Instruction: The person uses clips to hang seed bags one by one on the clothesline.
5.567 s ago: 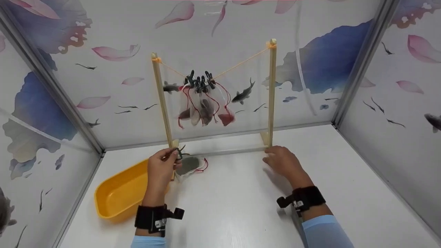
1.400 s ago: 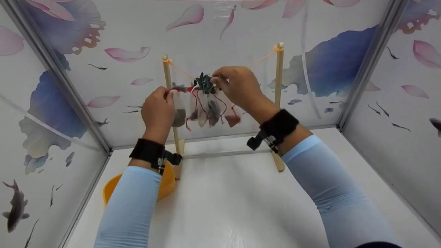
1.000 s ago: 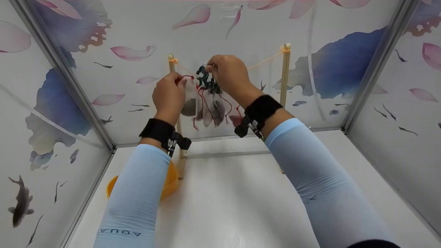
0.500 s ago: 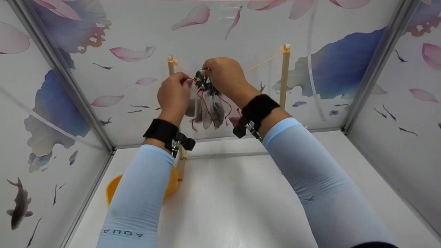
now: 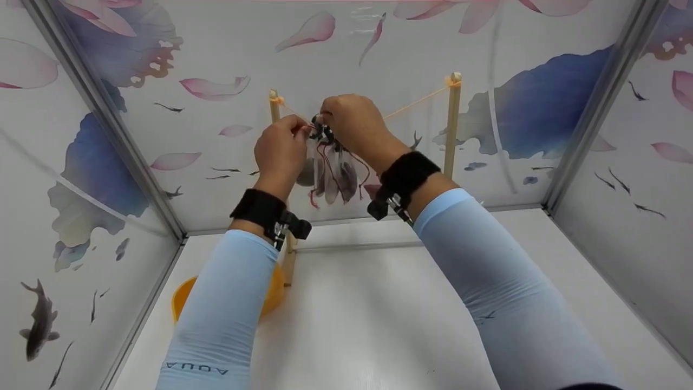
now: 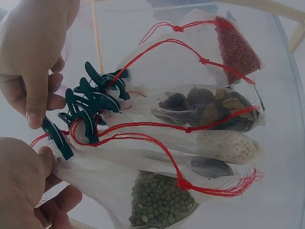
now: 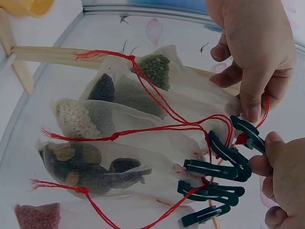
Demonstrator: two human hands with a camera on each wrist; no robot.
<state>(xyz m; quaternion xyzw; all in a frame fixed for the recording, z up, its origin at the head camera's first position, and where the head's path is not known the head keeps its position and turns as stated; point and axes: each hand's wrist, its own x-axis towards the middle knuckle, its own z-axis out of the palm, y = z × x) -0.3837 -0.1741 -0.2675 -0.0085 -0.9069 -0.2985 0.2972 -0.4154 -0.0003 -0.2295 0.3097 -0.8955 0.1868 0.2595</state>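
Observation:
In the head view my left hand is raised to the orange string. It pinches the gathered top of a white mesh drawstring bag of green beans. My right hand pinches a dark green clip between thumb and fingers, right at that bag's top. More green clips crowd along the string beside it. From them hang mesh bags with red cords: one of red beans, one of dark brown slices, one of white grains, and one with dark contents.
The orange string sags between two wooden posts. A yellow tub stands on the white table at the left, partly behind my left sleeve. Patterned panels enclose the back and sides.
The green-bean bag has risen from the table to the string in my left hand. My right hand has come from the right post to the clips and lowered a clip onto the bag's top.

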